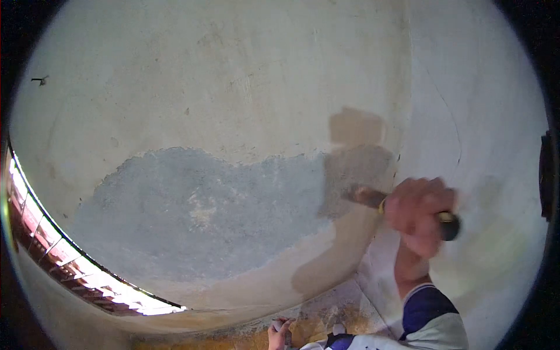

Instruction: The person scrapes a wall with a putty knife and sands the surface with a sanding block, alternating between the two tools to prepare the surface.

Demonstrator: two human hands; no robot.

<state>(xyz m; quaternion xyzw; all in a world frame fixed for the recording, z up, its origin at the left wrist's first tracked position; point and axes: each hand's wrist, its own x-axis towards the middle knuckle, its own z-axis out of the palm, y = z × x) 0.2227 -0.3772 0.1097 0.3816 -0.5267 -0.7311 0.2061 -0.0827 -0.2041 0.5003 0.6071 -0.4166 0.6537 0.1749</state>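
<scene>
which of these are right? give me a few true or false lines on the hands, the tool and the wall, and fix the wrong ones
1. The right hand grips a tool. True.
2. The left hand is on the tool too. False: it is low at the bottom edge of the view, apart from the tool.
3. A grey patch with an uneven edge shows on the wall. True.
4. The barred opening is at the upper right. False: it is at the lower left.
5. A thin crack runs above the right hand. True.
</scene>
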